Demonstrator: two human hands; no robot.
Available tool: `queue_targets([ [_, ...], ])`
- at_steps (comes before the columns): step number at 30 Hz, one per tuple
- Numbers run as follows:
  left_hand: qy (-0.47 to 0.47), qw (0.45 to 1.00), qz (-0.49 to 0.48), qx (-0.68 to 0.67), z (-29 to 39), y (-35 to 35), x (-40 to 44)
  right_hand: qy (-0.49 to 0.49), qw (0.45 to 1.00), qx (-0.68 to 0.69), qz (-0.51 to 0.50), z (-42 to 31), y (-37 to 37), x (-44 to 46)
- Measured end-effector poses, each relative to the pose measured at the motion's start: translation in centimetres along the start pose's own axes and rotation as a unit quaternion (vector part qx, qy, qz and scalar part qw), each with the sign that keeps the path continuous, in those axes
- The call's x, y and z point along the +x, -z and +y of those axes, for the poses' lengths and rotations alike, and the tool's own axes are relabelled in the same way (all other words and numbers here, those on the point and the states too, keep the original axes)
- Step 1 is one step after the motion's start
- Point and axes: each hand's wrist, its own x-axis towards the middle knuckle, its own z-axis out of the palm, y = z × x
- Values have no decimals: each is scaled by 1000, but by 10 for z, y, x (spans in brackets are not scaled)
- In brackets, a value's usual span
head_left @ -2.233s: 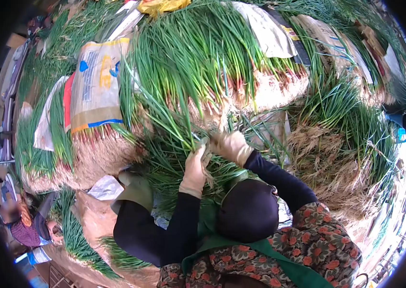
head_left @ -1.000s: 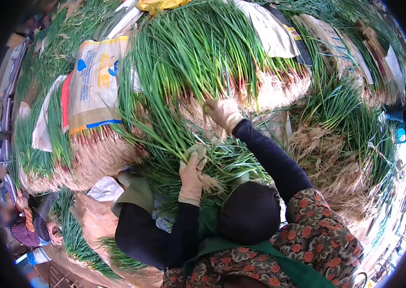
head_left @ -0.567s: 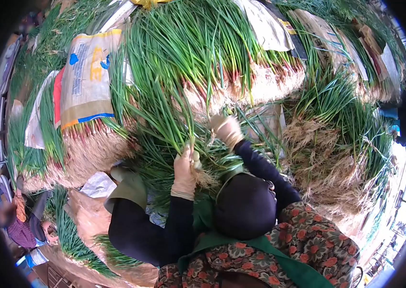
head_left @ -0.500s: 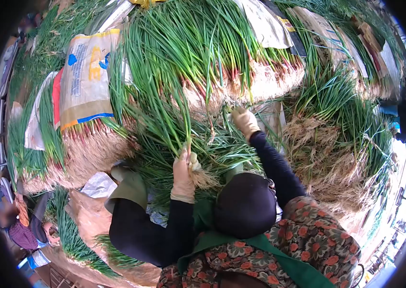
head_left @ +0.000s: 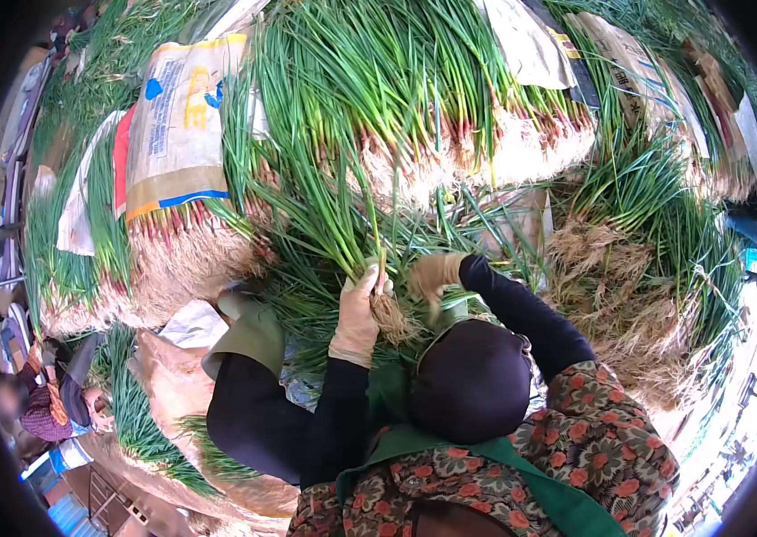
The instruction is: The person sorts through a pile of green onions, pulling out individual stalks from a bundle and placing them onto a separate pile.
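My left hand [head_left: 359, 311], in a pale glove, is closed around a small bunch of spring onions [head_left: 341, 234]. Their green leaves lean up and to the left, while the tangled roots [head_left: 391, 319] stick out on the right of the fist. Just right of those roots is my right hand [head_left: 432, 275], also gloved. It is blurred with its fingers pointing down, and whether they grip anything is unclear. Loose green leaves [head_left: 477, 210] lie beneath and beyond both hands.
Ahead lies a big stack of spring onions [head_left: 378, 98], roots toward me. A printed sack [head_left: 183, 125] covers another stack at left. A root-heavy heap [head_left: 607, 286] sits at right. A person [head_left: 42, 407] is at far left.
My right hand has come back from the edge of the large stack toward the bunch in my left hand. The left hand keeps its hold; the view has shifted slightly.
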Motion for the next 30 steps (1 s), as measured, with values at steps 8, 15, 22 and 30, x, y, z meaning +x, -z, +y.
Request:
queue_targets([
  [8, -48, 991, -57, 113, -19, 5, 9, 131, 929, 154, 310, -25, 11, -37],
  [15, 88, 970, -154, -165, 0, 15, 1, 125, 748, 434, 487, -68, 52, -45],
  [22, 101, 989, -81, -68, -15, 10, 6, -34, 909, 273, 312, -117, 50, -62],
  [30, -68, 991, 114, -22, 6, -2, 2, 105, 719, 394, 564, -75, 93, -51],
])
